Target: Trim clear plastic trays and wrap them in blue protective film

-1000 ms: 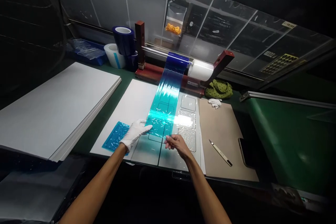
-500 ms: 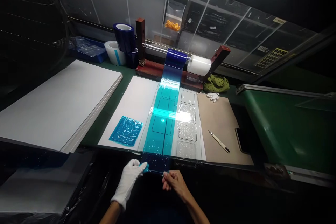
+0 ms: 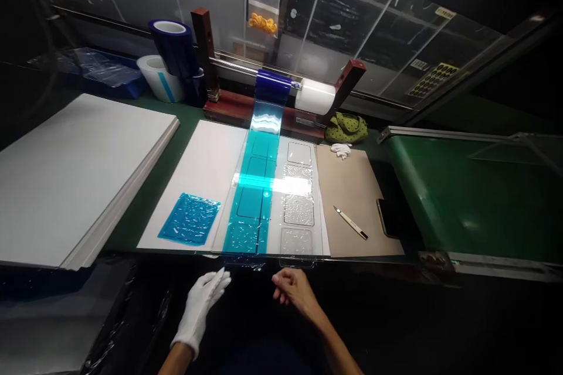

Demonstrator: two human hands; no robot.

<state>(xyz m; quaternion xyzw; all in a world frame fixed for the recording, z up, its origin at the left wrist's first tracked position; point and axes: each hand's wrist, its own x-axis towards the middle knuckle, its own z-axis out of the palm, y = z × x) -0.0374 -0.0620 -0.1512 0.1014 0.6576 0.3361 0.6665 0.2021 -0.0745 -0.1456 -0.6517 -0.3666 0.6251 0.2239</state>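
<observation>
A strip of blue protective film [image 3: 253, 196] runs from its roll [image 3: 272, 82] down over a clear sheet with outlined rectangles [image 3: 299, 211], and its end hangs just past the front table edge. My left hand [image 3: 202, 302], in a white glove, is below that edge, left of the film's end and apart from it. Its fingers are stretched out, with nothing visible in them. To the right of the film's end is my bare right hand [image 3: 294, 292]. Thumb and forefinger come together there, the other fingers are curled, and nothing shows between them.
A blue film piece [image 3: 190, 218] lies on white paper left of the strip. White sheets [image 3: 88, 170] are stacked farther left. A craft knife [image 3: 350, 222] and a phone [image 3: 391, 218] are at the right, near a green surface [image 3: 475, 199]. Behind stands the wooden roll holder [image 3: 233, 106].
Both hands have come away from the film's end, which now hangs shorter at the table edge. My left hand has opened and drawn left. The whole view has shifted.
</observation>
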